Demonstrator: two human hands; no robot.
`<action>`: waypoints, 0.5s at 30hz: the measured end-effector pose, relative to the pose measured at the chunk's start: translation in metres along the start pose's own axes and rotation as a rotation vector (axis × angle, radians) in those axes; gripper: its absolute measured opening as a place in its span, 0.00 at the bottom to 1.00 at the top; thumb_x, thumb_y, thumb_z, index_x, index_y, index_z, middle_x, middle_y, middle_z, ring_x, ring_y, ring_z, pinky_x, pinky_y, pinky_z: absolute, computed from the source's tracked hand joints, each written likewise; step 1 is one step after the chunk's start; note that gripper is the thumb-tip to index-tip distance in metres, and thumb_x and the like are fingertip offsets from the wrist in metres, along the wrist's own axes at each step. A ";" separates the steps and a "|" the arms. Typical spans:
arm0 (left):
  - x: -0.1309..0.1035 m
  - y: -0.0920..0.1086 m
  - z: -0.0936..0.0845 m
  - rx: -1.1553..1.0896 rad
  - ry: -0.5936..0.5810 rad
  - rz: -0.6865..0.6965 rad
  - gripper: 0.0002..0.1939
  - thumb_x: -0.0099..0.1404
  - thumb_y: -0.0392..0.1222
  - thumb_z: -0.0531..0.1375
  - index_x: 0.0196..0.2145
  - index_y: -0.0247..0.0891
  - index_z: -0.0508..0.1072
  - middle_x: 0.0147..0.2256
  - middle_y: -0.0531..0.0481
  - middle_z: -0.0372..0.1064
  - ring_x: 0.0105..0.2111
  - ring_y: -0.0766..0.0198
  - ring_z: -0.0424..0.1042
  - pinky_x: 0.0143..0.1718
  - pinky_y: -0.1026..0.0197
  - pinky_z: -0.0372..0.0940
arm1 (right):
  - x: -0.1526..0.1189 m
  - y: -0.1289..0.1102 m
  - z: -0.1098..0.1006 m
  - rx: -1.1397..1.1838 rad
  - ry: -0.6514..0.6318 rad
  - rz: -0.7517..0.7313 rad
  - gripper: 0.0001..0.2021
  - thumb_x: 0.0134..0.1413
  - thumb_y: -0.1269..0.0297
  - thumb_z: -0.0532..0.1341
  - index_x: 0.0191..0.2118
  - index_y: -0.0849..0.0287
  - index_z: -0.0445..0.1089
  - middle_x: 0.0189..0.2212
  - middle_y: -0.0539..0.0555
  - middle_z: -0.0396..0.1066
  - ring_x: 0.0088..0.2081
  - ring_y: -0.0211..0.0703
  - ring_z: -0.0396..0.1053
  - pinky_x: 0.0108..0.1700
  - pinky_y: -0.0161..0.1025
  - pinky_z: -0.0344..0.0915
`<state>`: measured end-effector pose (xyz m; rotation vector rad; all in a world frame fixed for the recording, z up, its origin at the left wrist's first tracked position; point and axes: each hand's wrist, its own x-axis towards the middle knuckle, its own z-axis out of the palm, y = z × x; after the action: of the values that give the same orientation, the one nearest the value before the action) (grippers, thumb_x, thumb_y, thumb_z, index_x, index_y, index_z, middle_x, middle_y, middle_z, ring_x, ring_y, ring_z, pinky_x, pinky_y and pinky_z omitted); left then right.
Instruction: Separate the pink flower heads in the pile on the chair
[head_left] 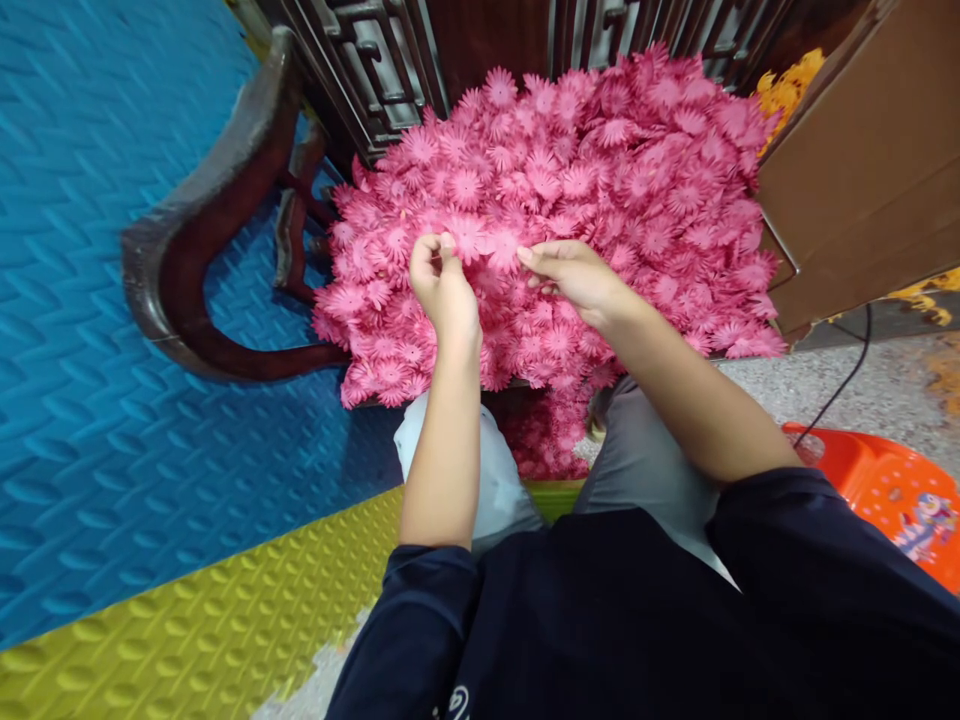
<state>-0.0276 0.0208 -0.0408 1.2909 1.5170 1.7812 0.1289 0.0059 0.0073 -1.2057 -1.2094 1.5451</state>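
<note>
A wide heap of pink artificial flowers (615, 190) with thin, pointed petals spreads in front of me. Above its near middle, my left hand (448, 290) pinches one pink flower (469, 238) by its edge, thumb against curled fingers. My right hand (574, 275) comes in from the other side, its thumb and forefinger closed on the rim of a second, paler pink flower (502, 248). These two flowers lie side by side between my hands, their edges touching or nearly so. Whether they are joined I cannot tell.
A dark carved wooden armrest (202, 230) curves at the left over blue floor matting (67, 330). To the right stand a cardboard box (862, 160) and an orange plastic stool (885, 490). More pink flowers (547, 440) lie low between my knees.
</note>
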 end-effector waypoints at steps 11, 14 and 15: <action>0.004 0.033 -0.011 0.036 0.533 -0.043 0.13 0.70 0.36 0.46 0.26 0.41 0.52 0.28 0.54 0.52 0.33 0.67 0.62 0.43 0.63 0.60 | 0.012 -0.003 -0.018 -0.092 0.363 0.018 0.16 0.60 0.69 0.57 0.20 0.60 0.59 0.18 0.45 0.56 0.20 0.28 0.54 0.28 0.32 0.53; 0.012 0.021 -0.018 0.139 0.407 -0.021 0.06 0.67 0.34 0.51 0.31 0.40 0.60 0.32 0.53 0.60 0.38 0.66 0.66 0.48 0.63 0.61 | 0.013 -0.003 -0.030 -0.109 0.290 -0.075 0.15 0.57 0.68 0.59 0.21 0.60 0.60 0.18 0.45 0.55 0.22 0.29 0.55 0.30 0.32 0.54; 0.011 0.018 -0.018 0.158 0.340 -0.014 0.03 0.65 0.33 0.53 0.35 0.40 0.64 0.34 0.52 0.63 0.39 0.66 0.67 0.48 0.62 0.61 | 0.012 -0.003 -0.031 -0.107 0.250 -0.077 0.14 0.56 0.66 0.60 0.21 0.60 0.61 0.19 0.45 0.56 0.22 0.29 0.56 0.29 0.32 0.54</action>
<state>-0.0440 0.0160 -0.0195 1.0814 1.8765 1.9812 0.1570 0.0246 0.0050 -1.3606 -1.1692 1.2443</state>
